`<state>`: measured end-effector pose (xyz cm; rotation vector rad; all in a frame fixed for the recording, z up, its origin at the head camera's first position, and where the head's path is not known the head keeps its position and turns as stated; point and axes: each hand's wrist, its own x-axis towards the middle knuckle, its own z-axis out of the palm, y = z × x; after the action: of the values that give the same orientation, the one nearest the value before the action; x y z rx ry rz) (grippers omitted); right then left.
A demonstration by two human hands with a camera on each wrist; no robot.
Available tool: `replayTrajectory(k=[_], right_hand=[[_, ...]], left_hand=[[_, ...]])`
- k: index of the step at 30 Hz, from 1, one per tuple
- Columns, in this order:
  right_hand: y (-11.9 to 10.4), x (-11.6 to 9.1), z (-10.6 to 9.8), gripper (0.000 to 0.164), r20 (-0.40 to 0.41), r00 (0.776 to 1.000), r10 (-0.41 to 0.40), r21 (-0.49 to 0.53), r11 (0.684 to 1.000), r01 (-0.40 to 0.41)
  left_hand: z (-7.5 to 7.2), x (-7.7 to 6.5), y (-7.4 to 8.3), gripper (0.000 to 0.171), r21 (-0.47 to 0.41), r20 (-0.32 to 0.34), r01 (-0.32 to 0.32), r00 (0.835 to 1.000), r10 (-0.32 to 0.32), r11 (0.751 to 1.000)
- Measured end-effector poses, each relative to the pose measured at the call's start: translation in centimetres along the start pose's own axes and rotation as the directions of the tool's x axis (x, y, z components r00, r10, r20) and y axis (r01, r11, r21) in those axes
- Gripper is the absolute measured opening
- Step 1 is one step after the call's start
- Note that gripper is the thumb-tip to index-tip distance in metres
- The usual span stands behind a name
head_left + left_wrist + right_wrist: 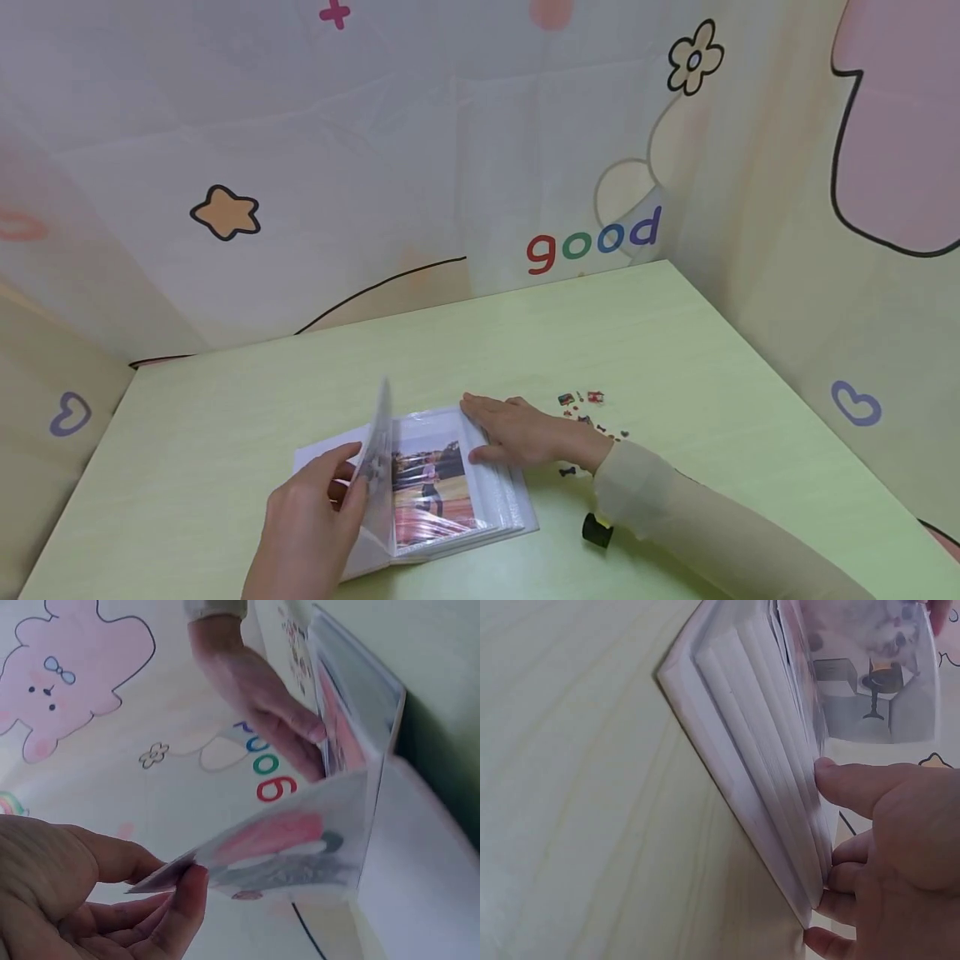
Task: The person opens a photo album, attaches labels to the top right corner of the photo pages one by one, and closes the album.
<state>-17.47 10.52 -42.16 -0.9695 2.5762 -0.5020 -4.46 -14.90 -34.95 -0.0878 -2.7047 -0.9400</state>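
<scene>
A white photo album (pixel 352 567) lies spread on the table, with a photo (pixel 431 492) of a figure outdoors under a clear sleeve on its right side. My left hand (pixel 311 517) pinches the outer edge of a raised album page (pixel 381 467), thumb on one face and fingers on the other. In the left wrist view that page (pixel 285 840) stands up from the spine and shows a pink and grey picture. My right hand (pixel 517 429) rests on the right-hand pages, fingers extended. In the right wrist view its thumb (pixel 855 784) touches the page stack (pixel 765 750) near the outer edge.
Several small colourful stickers or cutouts (pixel 595 397) are scattered on the table right of the album, partly behind the right wrist. A small black object (pixel 597 530) sits by the right sleeve (pixel 675 492). Patterned cloth walls (pixel 375 167) border the pale green table (pixel 240 392).
</scene>
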Motion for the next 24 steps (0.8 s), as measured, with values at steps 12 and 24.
replayTrajectory(k=[12, 24], right_hand=[[0.0, 0.1, -0.1, 0.08, 0.019, 1.0, -0.001, -0.015, 1.0, 0.001], [-0.4, 0.0, -0.2, 0.08, 0.015, 1.0, 0.005, -0.024, 1.0, -0.004]], left_hand=[[-2.9, 0.6, -4.1, 0.042, 0.141, 0.18, 0.213, 0.955, -0.237, 0.967], [-3.1, 0.9, -7.8, 0.024, 0.19, 0.305, 0.308, 0.884, -0.354, 0.932]])
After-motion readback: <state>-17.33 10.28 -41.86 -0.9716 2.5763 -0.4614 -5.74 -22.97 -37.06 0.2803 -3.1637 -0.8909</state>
